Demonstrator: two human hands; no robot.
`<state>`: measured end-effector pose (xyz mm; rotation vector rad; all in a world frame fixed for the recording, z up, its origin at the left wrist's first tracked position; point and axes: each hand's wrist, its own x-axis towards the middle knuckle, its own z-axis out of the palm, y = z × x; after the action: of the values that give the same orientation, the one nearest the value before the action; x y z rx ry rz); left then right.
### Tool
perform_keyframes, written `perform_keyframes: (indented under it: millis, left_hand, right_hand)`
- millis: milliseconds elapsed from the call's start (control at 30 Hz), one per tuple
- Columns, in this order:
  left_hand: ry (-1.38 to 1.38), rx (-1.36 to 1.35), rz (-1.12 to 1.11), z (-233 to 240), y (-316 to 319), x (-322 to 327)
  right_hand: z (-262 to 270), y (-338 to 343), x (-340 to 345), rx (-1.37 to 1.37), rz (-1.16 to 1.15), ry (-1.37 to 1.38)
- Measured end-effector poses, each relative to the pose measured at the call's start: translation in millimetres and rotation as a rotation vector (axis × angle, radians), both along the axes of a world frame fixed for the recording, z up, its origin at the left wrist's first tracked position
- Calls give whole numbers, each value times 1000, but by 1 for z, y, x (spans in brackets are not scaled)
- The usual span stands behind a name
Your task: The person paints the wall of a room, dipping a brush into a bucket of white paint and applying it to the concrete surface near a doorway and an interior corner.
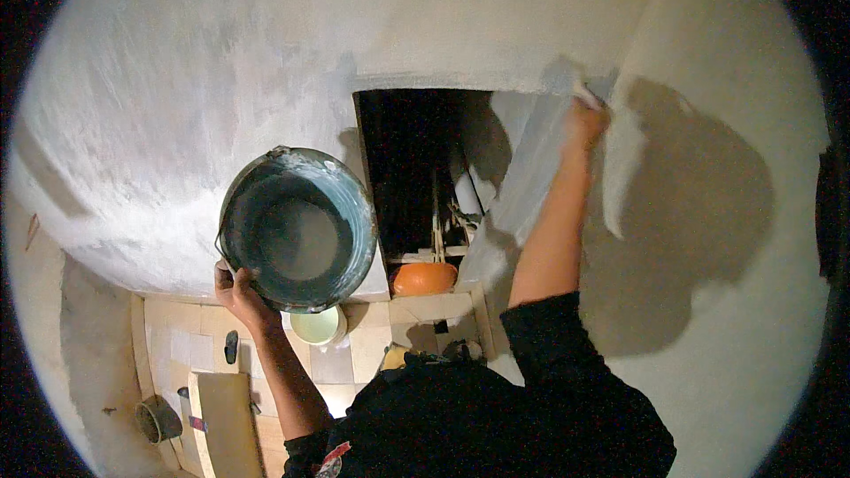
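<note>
My left hand (242, 295) grips the lower left rim of a dark bucket (299, 232). The bucket has a wire handle and whitish smears inside, with greyish matter at its bottom. At the upper right, my right hand (588, 123) is closed on a pale tool (588, 95), seemingly a brush or scraper; blur hides its exact kind. It is against the plastered wall (465, 26), by the upper right corner of a dark doorway (412, 159). Darker, damp-looking patches show on the wall around the tool.
Below the bucket, a pale green bucket (315, 325) stands on the tiled floor (372, 338). An orange rounded object (425, 278) sits in the doorway. At the lower left are a bench or board (226, 421), a cylindrical container (158, 419) and a dark slipper (230, 347).
</note>
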<state>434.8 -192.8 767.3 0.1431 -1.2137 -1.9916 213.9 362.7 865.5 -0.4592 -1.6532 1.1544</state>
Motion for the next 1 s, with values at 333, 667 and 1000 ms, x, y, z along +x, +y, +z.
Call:
perform_keyframes:
  millis: [333,667,1000]
  left_hand:
    - [-79,-19,-1,-17,-62,2]
    - [-73,-77,171,-10,-7,2]
    - [-58,-62,280,-1,22,1]
  right_hand:
    - [38,-306,113,316,628,-370]
    - [-36,-213,-34,71,33,29]
    - [-12,-377,29,254,1226,-67]
